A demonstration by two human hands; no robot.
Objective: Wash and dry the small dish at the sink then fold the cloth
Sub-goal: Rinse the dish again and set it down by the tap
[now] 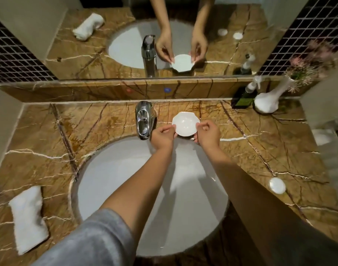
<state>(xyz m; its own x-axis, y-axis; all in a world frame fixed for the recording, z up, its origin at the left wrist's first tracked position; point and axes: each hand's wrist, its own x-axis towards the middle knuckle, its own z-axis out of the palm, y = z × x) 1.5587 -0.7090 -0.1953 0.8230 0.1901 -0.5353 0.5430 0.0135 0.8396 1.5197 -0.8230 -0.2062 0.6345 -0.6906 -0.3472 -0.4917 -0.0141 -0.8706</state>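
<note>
A small white dish (185, 123) with a scalloped rim is held over the marble counter just behind the sink, right of the tap. My left hand (163, 138) pinches its left edge and my right hand (208, 133) pinches its right edge. The round white sink (110, 181) lies below my forearms. A folded white cloth (28, 217) rests on the counter at the left front. No water runs from the chrome tap (144, 120).
A mirror behind the counter repeats the scene. At the back right stand a dark soap bottle (244, 96) and a white vase (268, 101) with pink flowers. A small white round lid (277, 185) lies on the counter at the right.
</note>
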